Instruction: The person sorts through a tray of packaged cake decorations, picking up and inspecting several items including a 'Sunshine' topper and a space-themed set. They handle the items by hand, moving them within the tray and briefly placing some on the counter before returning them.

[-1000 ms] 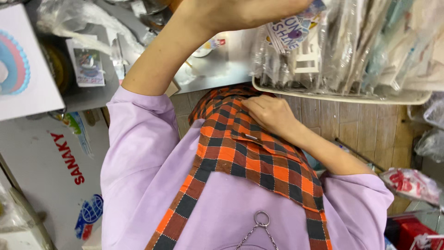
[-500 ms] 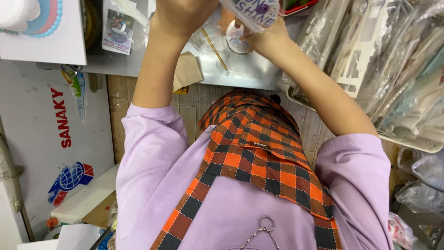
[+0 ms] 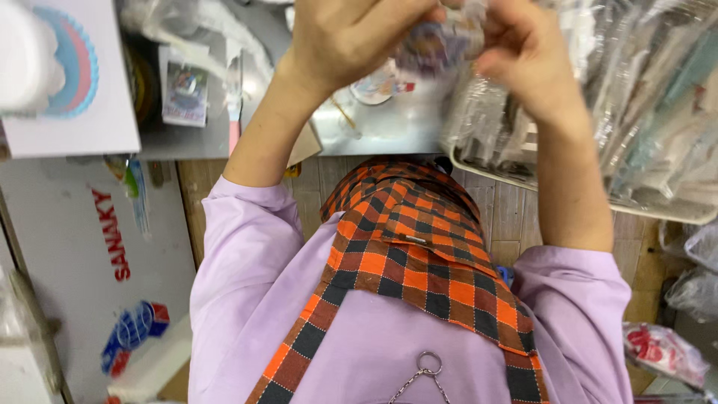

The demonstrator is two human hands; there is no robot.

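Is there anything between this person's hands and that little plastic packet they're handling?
Nothing visible does. The left hand and the right hand both already touch the small clear packet, which is blurred, gripping it from either side above the metal counter. The tray of wrapped items lies off to the right, apart from the grip.

Single view only, from a camera worn on the person's head. It faces steeply down along the body: the lilac shirt (image 3: 254,299) and the orange-and-black checked apron (image 3: 419,254) fill the lower half at very close range. Above the apron, both forearms rise to the top edge, where the metal counter (image 3: 389,127) lies slightly farther off. No second view exists, so no overlap can be reported.
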